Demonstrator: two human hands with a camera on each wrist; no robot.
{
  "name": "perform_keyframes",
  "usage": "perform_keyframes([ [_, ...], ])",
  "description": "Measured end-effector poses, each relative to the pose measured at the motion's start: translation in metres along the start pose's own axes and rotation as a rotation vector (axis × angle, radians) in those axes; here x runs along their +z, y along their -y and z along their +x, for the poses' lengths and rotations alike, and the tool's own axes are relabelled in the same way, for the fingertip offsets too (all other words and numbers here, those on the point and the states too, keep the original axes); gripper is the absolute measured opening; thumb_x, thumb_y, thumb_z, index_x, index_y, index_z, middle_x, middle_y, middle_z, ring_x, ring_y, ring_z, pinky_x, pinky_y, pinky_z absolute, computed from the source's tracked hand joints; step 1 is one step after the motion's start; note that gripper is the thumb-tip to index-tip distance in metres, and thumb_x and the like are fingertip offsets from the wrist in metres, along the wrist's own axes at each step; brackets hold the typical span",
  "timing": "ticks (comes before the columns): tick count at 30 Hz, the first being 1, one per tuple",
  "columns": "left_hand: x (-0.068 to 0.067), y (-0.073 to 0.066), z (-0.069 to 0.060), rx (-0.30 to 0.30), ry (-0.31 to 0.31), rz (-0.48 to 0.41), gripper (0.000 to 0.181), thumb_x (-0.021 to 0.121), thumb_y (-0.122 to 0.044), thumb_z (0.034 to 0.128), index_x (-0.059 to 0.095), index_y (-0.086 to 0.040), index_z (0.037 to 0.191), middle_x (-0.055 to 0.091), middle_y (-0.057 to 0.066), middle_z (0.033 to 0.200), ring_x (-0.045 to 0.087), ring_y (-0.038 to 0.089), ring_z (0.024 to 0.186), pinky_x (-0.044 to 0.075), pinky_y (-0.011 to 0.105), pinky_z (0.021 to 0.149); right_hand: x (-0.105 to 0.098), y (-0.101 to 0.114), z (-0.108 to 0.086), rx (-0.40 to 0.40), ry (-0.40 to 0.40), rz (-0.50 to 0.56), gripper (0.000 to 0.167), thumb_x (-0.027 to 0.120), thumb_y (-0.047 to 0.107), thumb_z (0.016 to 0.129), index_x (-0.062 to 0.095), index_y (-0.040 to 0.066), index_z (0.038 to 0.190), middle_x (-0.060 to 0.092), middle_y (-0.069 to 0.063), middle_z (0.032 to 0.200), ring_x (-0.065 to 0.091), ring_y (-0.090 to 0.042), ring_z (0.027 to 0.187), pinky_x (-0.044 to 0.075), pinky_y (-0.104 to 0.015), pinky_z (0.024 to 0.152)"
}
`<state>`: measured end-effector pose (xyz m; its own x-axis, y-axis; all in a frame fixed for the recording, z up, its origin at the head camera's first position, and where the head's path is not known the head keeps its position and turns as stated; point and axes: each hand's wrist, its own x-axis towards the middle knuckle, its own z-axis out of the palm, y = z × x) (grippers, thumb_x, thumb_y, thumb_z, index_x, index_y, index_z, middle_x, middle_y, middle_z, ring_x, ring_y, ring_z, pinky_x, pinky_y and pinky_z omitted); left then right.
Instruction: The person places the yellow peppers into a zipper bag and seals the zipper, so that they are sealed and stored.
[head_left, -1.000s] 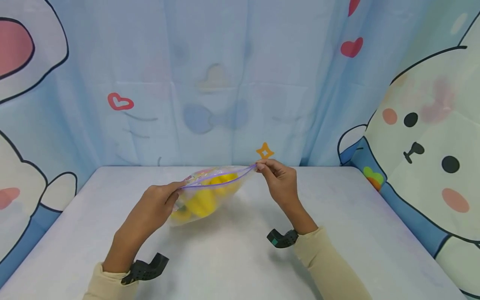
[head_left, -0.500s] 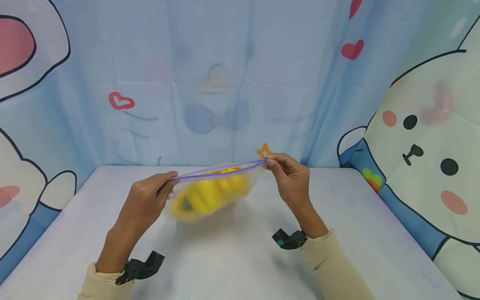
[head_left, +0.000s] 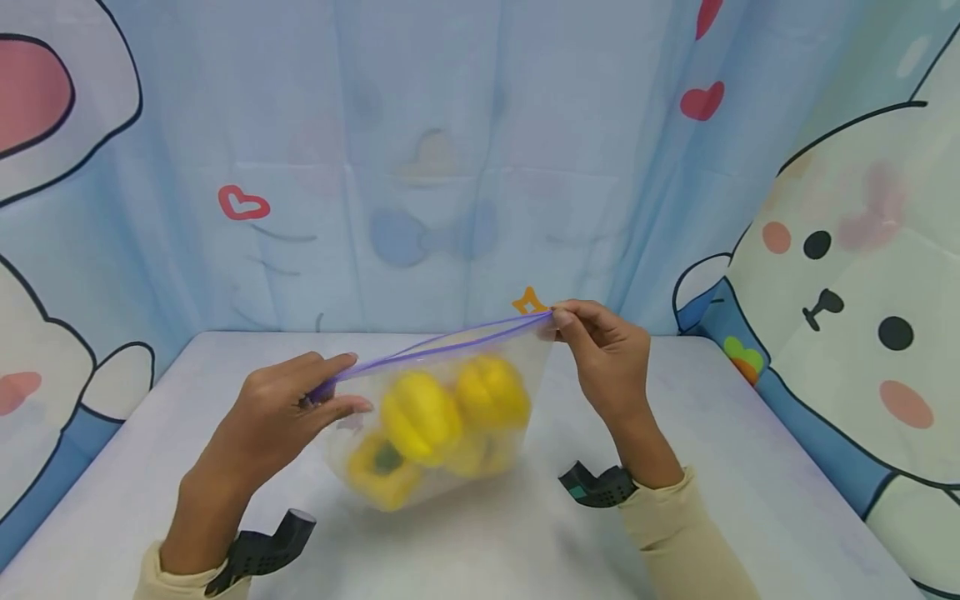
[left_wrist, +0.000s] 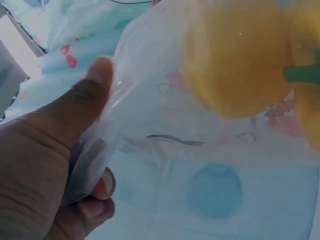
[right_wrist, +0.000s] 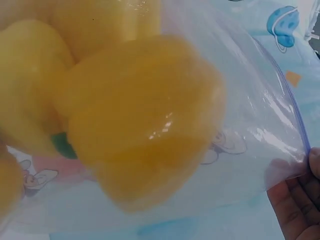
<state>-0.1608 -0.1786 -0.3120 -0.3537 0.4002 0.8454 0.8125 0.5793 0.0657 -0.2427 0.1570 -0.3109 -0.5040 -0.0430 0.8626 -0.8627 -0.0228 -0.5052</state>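
A clear zip bag [head_left: 538, 358] with a purple zip strip [head_left: 450, 347] hangs above the table, its top edge sloping up to the right. Inside are several yellow bell peppers [head_left: 422, 417]; a green stem [left_wrist: 302, 74] shows through the plastic in the left wrist view. My left hand [head_left: 281, 408] holds the bag's upper left end, the thumb on the near side and fingertips behind the film. Thumb and fingers of my right hand [head_left: 611, 362] pinch the upper right corner. Between the hands the two purple strips stand slightly apart.
A white table [head_left: 465, 550] lies under the bag. Behind it hangs a light blue curtain [head_left: 570, 208] with cartoon prints, and it runs down both sides. Each wrist carries a black camera mount [head_left: 600, 486].
My hands have moved apart, the right one up and rightward, the left one leftward. The bag has turned its broad side toward me and the peppers hang lower. My left thumb and forefinger have spread.
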Motion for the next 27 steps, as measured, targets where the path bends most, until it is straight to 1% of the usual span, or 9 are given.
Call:
perform_keyframes([
  [4,0.000,0.002,-0.002,-0.111,0.054,-0.100,0.042,0.073,-0.027,0.0837,0.070,0.003,0.113,0.054,-0.005,0.076,0.044,0.006,0.063,0.038,0.013,0.052,-0.003,-0.001,0.001,0.040,-0.010,-0.004,0.013,0.058,-0.013,0.089,0.066,-0.017,0.098,0.071,-0.005,0.085,0.070,-0.015,0.074,0.057,-0.030,0.073],
  [8,0.004,0.009,-0.004,-0.276,-0.019,-0.057,0.036,0.080,0.002,0.0738,0.072,0.002,0.109,0.065,-0.002,0.079,0.049,0.008,0.065,0.040,0.011,0.057,-0.005,-0.003,0.001,0.074,-0.022,-0.030,0.013,0.059,-0.012,0.089,0.067,-0.016,0.099,0.071,-0.005,0.086,0.069,-0.015,0.075,0.057,-0.029,0.073],
  [10,0.008,0.013,-0.006,-0.390,-0.074,-0.040,0.027,0.076,0.003,0.0778,0.074,0.001,0.105,0.070,0.001,0.083,0.056,0.008,0.070,0.043,0.010,0.064,-0.005,-0.003,0.000,0.106,-0.027,-0.045,0.014,0.060,-0.009,0.090,0.067,-0.015,0.100,0.071,-0.005,0.088,0.069,-0.014,0.076,0.057,-0.028,0.074],
  [13,0.017,0.016,-0.008,-0.603,-0.131,-0.181,0.017,0.068,-0.008,0.0900,0.073,0.001,0.104,0.073,0.003,0.091,0.064,0.008,0.084,0.048,0.013,0.079,-0.005,-0.005,0.000,0.170,-0.035,-0.060,0.015,0.061,-0.005,0.091,0.067,-0.014,0.101,0.070,-0.004,0.091,0.068,-0.015,0.079,0.057,-0.027,0.075],
  [16,0.027,0.016,-0.012,-0.726,-0.130,-0.450,0.025,0.058,-0.015,0.0977,0.067,0.001,0.114,0.072,0.001,0.102,0.065,0.012,0.094,0.048,0.020,0.089,-0.007,-0.008,-0.002,0.222,-0.048,-0.063,0.018,0.061,-0.002,0.092,0.066,-0.015,0.103,0.070,-0.003,0.092,0.068,-0.015,0.082,0.057,-0.028,0.075],
  [17,0.031,0.017,-0.012,-0.728,-0.121,-0.544,0.026,0.056,-0.014,0.0986,0.065,0.002,0.117,0.071,0.002,0.106,0.065,0.015,0.095,0.049,0.024,0.090,-0.007,-0.010,-0.002,0.234,-0.054,-0.061,0.018,0.062,-0.001,0.092,0.066,-0.014,0.103,0.071,-0.002,0.093,0.068,-0.016,0.083,0.057,-0.029,0.075],
  [20,0.039,0.018,-0.015,-0.693,-0.076,-0.719,0.028,0.053,-0.009,0.0986,0.061,0.002,0.123,0.069,0.004,0.115,0.063,0.023,0.097,0.050,0.030,0.090,-0.008,-0.013,-0.001,0.256,-0.074,-0.059,0.020,0.062,0.001,0.092,0.067,-0.014,0.105,0.071,-0.002,0.094,0.069,-0.017,0.085,0.057,-0.030,0.077],
  [23,0.045,0.021,-0.017,-0.682,-0.067,-0.733,0.027,0.054,-0.011,0.0991,0.063,0.001,0.121,0.069,0.003,0.115,0.063,0.023,0.098,0.051,0.029,0.088,-0.009,-0.013,-0.001,0.277,-0.085,-0.037,0.022,0.063,0.002,0.092,0.066,-0.015,0.105,0.071,-0.004,0.094,0.069,-0.018,0.086,0.056,-0.031,0.078],
  [27,0.052,0.023,-0.018,-0.743,-0.091,-0.671,0.028,0.055,-0.018,0.0997,0.066,0.001,0.116,0.071,0.001,0.109,0.065,0.019,0.095,0.052,0.027,0.087,-0.008,-0.012,-0.001,0.325,-0.078,-0.006,0.026,0.063,0.004,0.092,0.063,-0.016,0.108,0.070,-0.005,0.096,0.069,-0.019,0.088,0.056,-0.032,0.079],
])
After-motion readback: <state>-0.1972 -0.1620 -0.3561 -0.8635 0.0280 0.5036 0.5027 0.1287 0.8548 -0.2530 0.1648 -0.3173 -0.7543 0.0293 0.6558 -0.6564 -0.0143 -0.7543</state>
